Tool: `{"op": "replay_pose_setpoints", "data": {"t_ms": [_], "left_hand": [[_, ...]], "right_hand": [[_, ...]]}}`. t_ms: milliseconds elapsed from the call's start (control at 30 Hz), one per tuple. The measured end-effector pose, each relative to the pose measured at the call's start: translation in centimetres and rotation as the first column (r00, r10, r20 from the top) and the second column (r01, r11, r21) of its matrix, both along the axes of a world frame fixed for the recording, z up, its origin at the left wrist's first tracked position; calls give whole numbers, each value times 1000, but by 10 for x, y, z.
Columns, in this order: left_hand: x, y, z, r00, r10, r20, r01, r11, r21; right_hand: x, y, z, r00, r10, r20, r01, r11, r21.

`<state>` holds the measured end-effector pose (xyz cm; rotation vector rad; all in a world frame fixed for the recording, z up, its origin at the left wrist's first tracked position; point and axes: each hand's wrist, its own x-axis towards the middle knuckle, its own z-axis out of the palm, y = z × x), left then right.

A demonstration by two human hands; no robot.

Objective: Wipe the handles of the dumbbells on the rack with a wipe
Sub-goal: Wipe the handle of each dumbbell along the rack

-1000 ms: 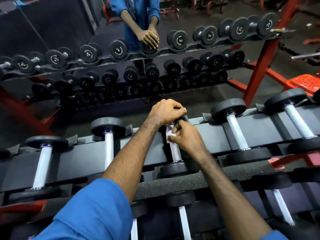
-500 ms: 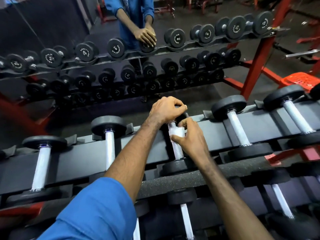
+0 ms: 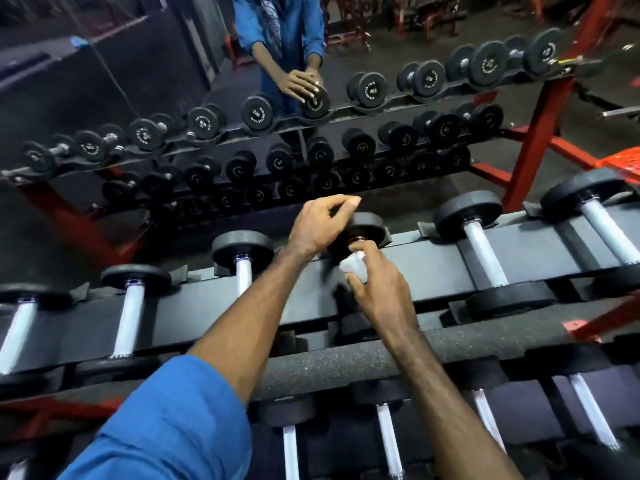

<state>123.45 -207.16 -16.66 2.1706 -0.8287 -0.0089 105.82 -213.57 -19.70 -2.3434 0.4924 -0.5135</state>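
White, limp wipe (image 3: 354, 268) sits pinched by the right hand (image 3: 381, 292) around the heavy dumbbell (image 3: 360, 233) handle; left hand (image 3: 317, 225) hovers loosely curled, empty.

Left hand (image 3: 317, 226) raised, fingers loosely curled, gripping nothing. Right hand (image 3: 379, 287) lower, fingers curled and pinching; both forearms extended forward.

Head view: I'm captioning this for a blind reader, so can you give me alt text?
A person's right hand pinches a white wipe against the handle of a dumbbell on the rack, while the left hand rests curled on its far weight head. Other chrome-handled dumbbells sit alongside, and a mirror behind reflects the scene.
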Motion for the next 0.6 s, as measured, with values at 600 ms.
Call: {"op": "replay_pose_setpoints", "data": {"t_ms": [600], "left_hand": [[85,145,13,996,59,65,-86,815,573]], "right_hand": [[4,3,-5,999,32,-4,-32,999,23]]}}
